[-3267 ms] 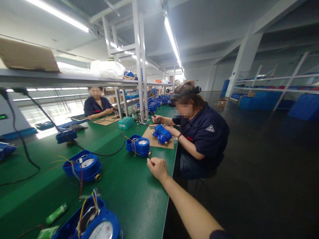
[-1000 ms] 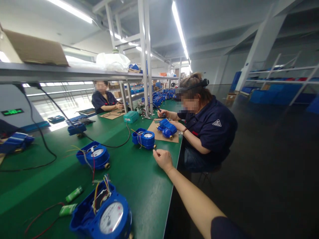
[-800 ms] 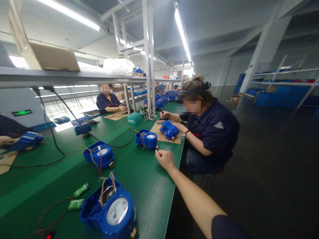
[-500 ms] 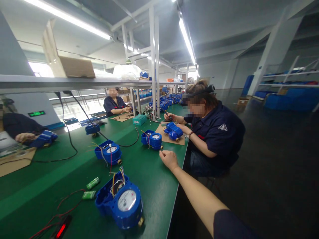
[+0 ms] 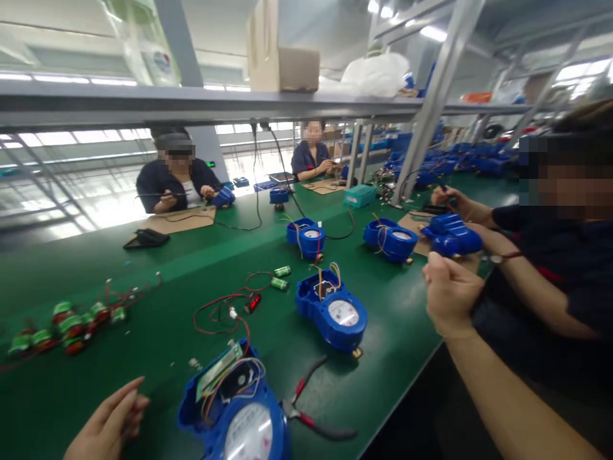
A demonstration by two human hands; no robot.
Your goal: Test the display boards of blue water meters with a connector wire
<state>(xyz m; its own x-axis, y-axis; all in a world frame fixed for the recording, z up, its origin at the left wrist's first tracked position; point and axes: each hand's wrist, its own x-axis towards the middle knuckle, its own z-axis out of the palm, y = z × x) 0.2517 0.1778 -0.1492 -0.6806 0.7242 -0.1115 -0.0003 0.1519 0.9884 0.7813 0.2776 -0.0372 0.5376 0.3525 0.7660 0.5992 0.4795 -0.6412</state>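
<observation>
A: Where is the near meter, please?
B: On the bench, between the hands, touched by neither. The right hand is closed; the left hand is half bent. If they hold something, I cannot tell.
A: How will it handle?
B: Probably heavy and stiff; the wires seem fragile. Better take the round body.
A: Its direction?
B: Long axis diagonal: dial nearer, open compartment pointing away, leftward.

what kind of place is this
Probably a factory workshop where meters are put together: open blue meters with loose wires sit along a long green bench, pliers lie beside one, and people in dark clothes work around it.
</observation>
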